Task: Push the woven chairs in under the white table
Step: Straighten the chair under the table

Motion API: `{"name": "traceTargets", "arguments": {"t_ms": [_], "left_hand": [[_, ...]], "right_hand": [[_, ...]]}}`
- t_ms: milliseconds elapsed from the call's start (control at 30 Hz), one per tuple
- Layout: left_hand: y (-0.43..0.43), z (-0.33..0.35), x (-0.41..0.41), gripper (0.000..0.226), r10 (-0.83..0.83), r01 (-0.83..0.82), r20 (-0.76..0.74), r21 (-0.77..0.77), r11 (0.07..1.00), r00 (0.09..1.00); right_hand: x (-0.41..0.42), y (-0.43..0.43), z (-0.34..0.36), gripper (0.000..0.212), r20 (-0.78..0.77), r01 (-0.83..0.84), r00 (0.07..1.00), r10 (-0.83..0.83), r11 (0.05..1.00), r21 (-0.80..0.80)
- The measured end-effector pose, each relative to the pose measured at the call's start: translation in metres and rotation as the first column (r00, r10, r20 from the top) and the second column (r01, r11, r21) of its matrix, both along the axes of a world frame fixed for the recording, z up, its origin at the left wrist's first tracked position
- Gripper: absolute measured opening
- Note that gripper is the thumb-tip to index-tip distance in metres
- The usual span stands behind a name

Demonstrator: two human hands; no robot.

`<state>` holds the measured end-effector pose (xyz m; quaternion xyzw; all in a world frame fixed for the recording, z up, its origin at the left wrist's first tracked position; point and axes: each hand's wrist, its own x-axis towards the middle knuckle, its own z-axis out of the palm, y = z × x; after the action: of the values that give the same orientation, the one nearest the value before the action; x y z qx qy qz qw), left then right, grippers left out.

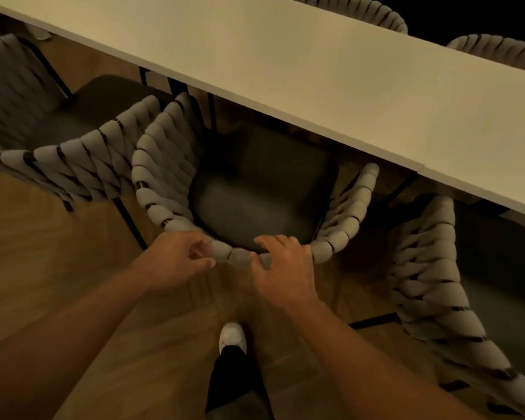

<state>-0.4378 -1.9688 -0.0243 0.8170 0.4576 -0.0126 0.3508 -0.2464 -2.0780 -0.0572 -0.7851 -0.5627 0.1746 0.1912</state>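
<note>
The seat front of the middle chair (152, 177) is hidden under the desk (285, 71). A far chair (367, 10) and a second far chair (503, 50) are mostly concealed behind it. The right chair (431, 283) is cut off at the edges; the left chair (12, 86) is blurred.

Five woven chairs show: the middle chair (152, 183) right at both hands, the left chair (73, 159) off to the left of the left hand (179, 259), the right chair (425, 268) off to the right of the right hand (281, 265), and one far chair (373, 10) and a second far chair (503, 50) well ahead of the hands, beyond the table. There is one white table (285, 80) ahead of the hands, with one seam (422, 171) in its top. Two hands are in view, and one white shoe (232, 336) below them.
</note>
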Motion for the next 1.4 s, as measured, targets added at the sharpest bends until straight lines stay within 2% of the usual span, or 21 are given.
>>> {"name": "traceTargets", "arguments": {"t_ms": [200,333,500,600,700,767,867,967,1033,1100,1200,1300,1400], "left_hand": [[0.068,-0.004,-0.006,0.016,0.001,-0.002,-0.047,-0.001,1.000,0.999],[0.095,-0.008,-0.013,0.015,0.009,-0.010,-0.017,-0.049,0.999,1.000],[0.127,-0.018,-0.027,0.028,-0.032,0.029,-0.040,-0.081,0.996,0.999],[0.144,-0.025,-0.032,0.033,-0.119,0.113,-0.054,-0.101,0.988,0.991],[0.158,-0.032,-0.036,0.033,-0.258,0.250,-0.098,-0.085,0.965,0.961],[0.167,-0.036,-0.040,0.041,-0.398,0.396,-0.200,-0.051,0.917,0.895],[0.179,-0.044,-0.045,0.066,-0.546,0.548,-0.321,-0.091,0.831,0.774],[0.187,-0.052,-0.048,0.080,-0.616,0.640,-0.393,-0.086,0.763,0.682],[0.188,-0.057,-0.048,0.085,-0.620,0.667,-0.422,-0.049,0.744,0.661],[0.187,-0.062,-0.047,0.088,-0.601,0.670,-0.439,0.001,0.743,0.668],[0.185,-0.068,-0.045,0.097,-0.565,0.667,-0.469,0.071,0.742,0.679],[0.184,-0.071,-0.044,0.109,-0.558,0.680,-0.493,0.099,0.726,0.667],[0.184,-0.070,-0.043,0.107,-0.547,0.669,-0.486,0.113,0.734,0.682]], "right_hand": [[-0.010,0.054,-0.012,0.038,-0.048,-0.053,0.998,0.048,0.994,-0.098],[-0.021,0.076,-0.020,0.039,-0.047,-0.071,0.997,0.063,0.982,-0.173],[-0.040,0.100,-0.025,0.060,-0.086,-0.068,0.995,0.041,0.938,-0.339],[-0.051,0.106,-0.029,0.079,-0.100,-0.035,0.995,-0.011,0.894,-0.447],[-0.061,0.103,-0.032,0.089,-0.084,0.032,0.993,-0.081,0.885,-0.465],[-0.068,0.102,-0.033,0.093,-0.040,0.049,0.996,-0.076,0.888,-0.457],[-0.073,0.103,-0.032,0.099,0.031,0.027,0.999,-0.013,0.866,-0.500],[-0.077,0.105,-0.037,0.095,0.091,0.030,0.996,0.021,0.851,-0.525],[-0.076,0.103,-0.041,0.088,0.157,0.046,0.986,0.048,0.837,-0.545],[-0.072,0.096,-0.044,0.078,0.255,0.107,0.966,0.045,0.826,-0.553],[-0.063,0.077,-0.048,0.062,0.385,0.222,0.923,-0.023,0.848,-0.481],[-0.055,0.065,-0.055,0.058,0.436,0.273,0.896,-0.081,0.875,-0.399],[-0.053,0.063,-0.064,0.055,0.452,0.264,0.888,-0.083,0.897,-0.355]]}}
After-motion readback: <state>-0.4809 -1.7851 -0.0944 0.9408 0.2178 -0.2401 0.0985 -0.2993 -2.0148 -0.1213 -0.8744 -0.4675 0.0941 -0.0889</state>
